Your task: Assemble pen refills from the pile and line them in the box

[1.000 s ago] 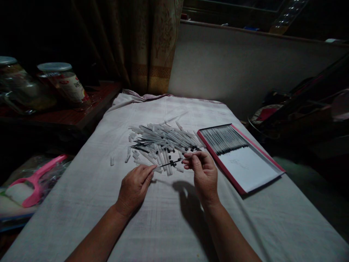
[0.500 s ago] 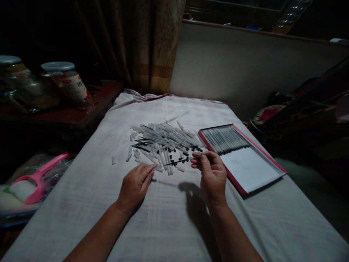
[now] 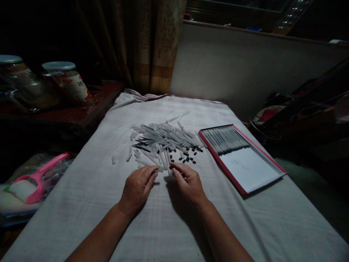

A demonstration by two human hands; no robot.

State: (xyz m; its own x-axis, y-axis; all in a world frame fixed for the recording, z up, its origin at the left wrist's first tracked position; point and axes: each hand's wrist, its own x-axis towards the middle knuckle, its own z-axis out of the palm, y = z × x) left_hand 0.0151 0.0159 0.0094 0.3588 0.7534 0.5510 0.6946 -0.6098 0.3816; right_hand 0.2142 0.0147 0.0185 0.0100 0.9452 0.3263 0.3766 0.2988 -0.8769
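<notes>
My left hand [image 3: 140, 183] is closed in a pinch on a small translucent piece that looks like a clear pen cap [image 3: 160, 169]. Close to its right, my right hand [image 3: 189, 182] is also closed, thumb against fingers, around a slim black-tipped pen that its fingers now mostly hide. Only a small gap separates the fingertips, and whether the two pieces touch I cannot tell. Just beyond lies a heap of clear pen barrels [image 3: 174, 136], with thin black pointed pen parts [image 3: 144, 142] at its left. Several small black plugs [image 3: 188, 159] are scattered along its right front.
At the right sits a shallow red-edged box [image 3: 261, 171] with a row of pens [image 3: 225, 138] in its far part. A pale checked cloth [image 3: 152, 225] covers the table. Lidded jars [image 3: 72, 83] stand on a side table; a pink-handled object [image 3: 40, 176] lies lower left.
My right hand has moved left and down from beside the box, bringing the pen up to my left hand. My left hand has barely moved.
</notes>
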